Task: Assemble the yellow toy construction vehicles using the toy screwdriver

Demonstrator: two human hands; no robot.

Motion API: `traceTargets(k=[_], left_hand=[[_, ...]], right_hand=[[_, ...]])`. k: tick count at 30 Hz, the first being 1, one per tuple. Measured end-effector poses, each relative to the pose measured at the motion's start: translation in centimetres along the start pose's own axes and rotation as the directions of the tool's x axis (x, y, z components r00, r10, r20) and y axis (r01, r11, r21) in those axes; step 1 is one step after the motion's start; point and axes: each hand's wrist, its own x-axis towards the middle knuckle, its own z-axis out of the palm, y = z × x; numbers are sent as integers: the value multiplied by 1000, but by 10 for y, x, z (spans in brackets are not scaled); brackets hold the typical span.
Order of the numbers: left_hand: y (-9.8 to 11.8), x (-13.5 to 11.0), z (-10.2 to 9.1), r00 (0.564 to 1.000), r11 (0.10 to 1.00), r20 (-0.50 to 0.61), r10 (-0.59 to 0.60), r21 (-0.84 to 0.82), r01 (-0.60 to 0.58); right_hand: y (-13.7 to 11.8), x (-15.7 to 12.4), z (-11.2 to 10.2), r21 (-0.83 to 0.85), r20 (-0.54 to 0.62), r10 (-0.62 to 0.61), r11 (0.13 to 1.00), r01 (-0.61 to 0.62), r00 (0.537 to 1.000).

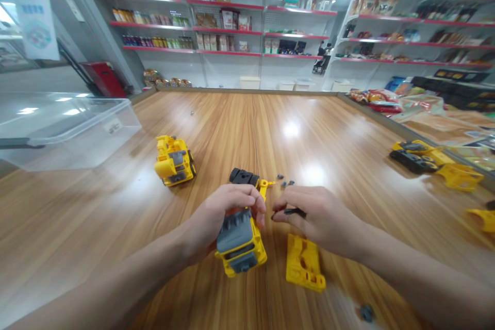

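My left hand (pixel 242 201) is wrapped round a yellow and grey toy truck (pixel 240 242), its cab tilted toward me. Just beyond the fingers lie a black wheeled chassis part (pixel 244 177) and a yellow arm with a small hook (pixel 264 186). Fingers pinched, my right hand (pixel 309 211) has a slim black piece (pixel 294 212) in it; its exact kind is unclear. Below that hand a flat yellow toy part (pixel 304 263) rests on the table. Several small grey pieces (pixel 285 183) lie past the right fingers, and another grey piece (pixel 365 312) is near the front.
On the wooden table (pixel 216 129), another yellow toy truck (pixel 175 161) stands to the left, near a clear plastic bin (pixel 77 134). A yellow toy loader (pixel 435 162) sits at the right, with packaged goods (pixel 381 99) beyond. Stocked shelves (pixel 232 31) line the back.
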Motion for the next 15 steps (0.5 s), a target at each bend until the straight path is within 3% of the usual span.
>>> traceTargets(k=[2, 4, 7, 15], left_hand=[[-5, 1, 2, 999, 999, 20, -37, 30, 36], [-11, 2, 4, 997, 997, 48, -56, 59, 53], [-17, 2, 6, 996, 996, 49, -79, 43, 76], [-18, 1, 11, 994, 996, 67, -89, 18, 88]], right_hand=[[-6, -1, 0, 100, -146, -31, 994, 46, 989], [-12, -2, 1, 146, -206, -80, 983, 112, 975], [-18, -2, 7, 200, -223, -131, 964, 177, 966], [-23, -3, 17, 270, -217, -60, 956, 119, 974]])
